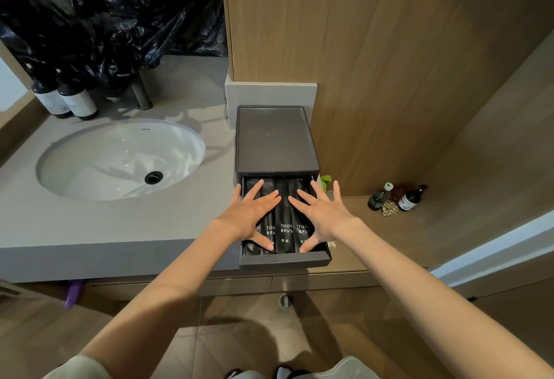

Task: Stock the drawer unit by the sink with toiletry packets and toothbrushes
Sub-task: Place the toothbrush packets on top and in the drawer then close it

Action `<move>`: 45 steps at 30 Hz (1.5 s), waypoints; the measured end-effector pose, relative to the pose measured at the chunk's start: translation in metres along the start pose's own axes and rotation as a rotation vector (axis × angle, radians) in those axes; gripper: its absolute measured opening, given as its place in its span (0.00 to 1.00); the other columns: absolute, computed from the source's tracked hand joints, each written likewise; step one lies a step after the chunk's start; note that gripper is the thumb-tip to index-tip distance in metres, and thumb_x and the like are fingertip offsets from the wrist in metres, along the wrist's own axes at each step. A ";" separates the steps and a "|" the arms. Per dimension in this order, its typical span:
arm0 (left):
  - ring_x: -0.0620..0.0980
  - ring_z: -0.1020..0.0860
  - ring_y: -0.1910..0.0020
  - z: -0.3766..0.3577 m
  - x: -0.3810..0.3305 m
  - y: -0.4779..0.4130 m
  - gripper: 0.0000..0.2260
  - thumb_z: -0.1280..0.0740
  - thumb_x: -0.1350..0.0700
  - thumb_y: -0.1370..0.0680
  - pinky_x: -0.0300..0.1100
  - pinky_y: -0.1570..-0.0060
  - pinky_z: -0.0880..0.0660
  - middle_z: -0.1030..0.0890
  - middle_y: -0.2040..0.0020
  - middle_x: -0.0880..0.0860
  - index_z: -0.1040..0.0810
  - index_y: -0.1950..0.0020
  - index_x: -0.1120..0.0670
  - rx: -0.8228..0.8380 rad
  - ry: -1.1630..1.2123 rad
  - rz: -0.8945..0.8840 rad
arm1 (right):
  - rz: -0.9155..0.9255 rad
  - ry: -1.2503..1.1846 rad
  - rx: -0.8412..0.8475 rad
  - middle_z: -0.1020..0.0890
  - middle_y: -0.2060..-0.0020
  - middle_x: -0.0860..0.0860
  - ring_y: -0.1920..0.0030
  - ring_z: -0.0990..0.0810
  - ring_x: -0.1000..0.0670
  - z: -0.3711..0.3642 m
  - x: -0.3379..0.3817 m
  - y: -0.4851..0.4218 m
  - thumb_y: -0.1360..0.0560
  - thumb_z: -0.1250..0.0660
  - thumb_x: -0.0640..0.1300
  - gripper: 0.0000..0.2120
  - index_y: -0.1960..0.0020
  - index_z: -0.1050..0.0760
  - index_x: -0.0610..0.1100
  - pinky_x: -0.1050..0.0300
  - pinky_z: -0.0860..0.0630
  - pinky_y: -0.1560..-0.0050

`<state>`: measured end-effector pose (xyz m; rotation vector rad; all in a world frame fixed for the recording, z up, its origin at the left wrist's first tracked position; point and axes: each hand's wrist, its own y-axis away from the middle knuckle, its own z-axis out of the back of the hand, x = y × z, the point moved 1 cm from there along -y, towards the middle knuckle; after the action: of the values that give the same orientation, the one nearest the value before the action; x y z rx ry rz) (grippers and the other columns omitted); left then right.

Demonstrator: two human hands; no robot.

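Head view looks down on a grey counter (99, 228) with a white oval sink (120, 159) on the left and a dark drawer unit (275, 138) standing just beside it, against the wood-panelled wall. Its top drawer (284, 259) is pulled out past the counter's front edge, and black toothbrush packets (284, 228) lie side by side in it, lengthwise, printed ends toward the person. The left hand (254, 213) and right hand (319, 215) both lie flat on the packets with fingers spread wide — gripping nothing, seemingly pressing the row level. This looks like the settling step before the drawer is closed. The risk, as I judge it, lies in the overhang: downward pressure on a drawer drawn this far out could tip the unit forward or pull the drawer off its runners. A packet riding up at the back could also catch under the frame and crumple when the drawer goes in — the rear ends sit in shadow, so I cannot tell whether they lie flat.
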<state>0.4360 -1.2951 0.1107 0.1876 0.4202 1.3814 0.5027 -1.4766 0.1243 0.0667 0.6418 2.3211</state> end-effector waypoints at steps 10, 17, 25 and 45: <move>0.53 0.65 0.24 -0.007 -0.007 -0.004 0.51 0.32 0.32 0.33 0.64 0.28 0.62 0.58 0.21 0.50 0.56 0.21 0.51 -0.039 -0.078 -0.007 | -0.001 0.017 -0.009 0.56 0.21 0.48 0.23 0.65 0.41 -0.003 -0.003 -0.001 0.35 0.31 0.70 0.57 0.21 0.62 0.51 0.27 0.65 0.32; 0.55 0.65 0.24 -0.011 -0.013 -0.007 0.51 0.34 0.30 0.33 0.64 0.28 0.60 0.59 0.21 0.51 0.57 0.21 0.52 -0.032 -0.145 0.018 | -0.020 0.065 0.010 0.56 0.21 0.47 0.23 0.66 0.40 -0.004 -0.001 -0.003 0.34 0.33 0.70 0.56 0.21 0.62 0.50 0.27 0.65 0.32; 0.56 0.64 0.23 -0.008 -0.016 -0.002 0.50 0.36 0.30 0.32 0.64 0.27 0.61 0.58 0.21 0.51 0.57 0.22 0.53 -0.014 -0.214 0.021 | -0.046 0.107 0.026 0.56 0.21 0.47 0.24 0.68 0.40 -0.005 0.001 -0.004 0.34 0.34 0.71 0.56 0.21 0.61 0.49 0.26 0.64 0.32; 0.42 0.27 0.41 -0.046 -0.013 0.100 0.23 0.31 0.41 0.28 0.36 0.46 0.29 0.22 0.40 0.41 0.26 0.35 0.44 -0.460 0.285 0.096 | 0.095 -0.502 -0.382 0.23 0.40 0.59 0.38 0.31 0.55 -0.047 0.009 0.081 0.30 0.29 0.59 0.25 0.34 0.28 0.57 0.47 0.32 0.34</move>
<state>0.3255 -1.2937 0.1081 -0.3737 0.3199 1.5679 0.4346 -1.5412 0.1194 0.4913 -0.0579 2.3442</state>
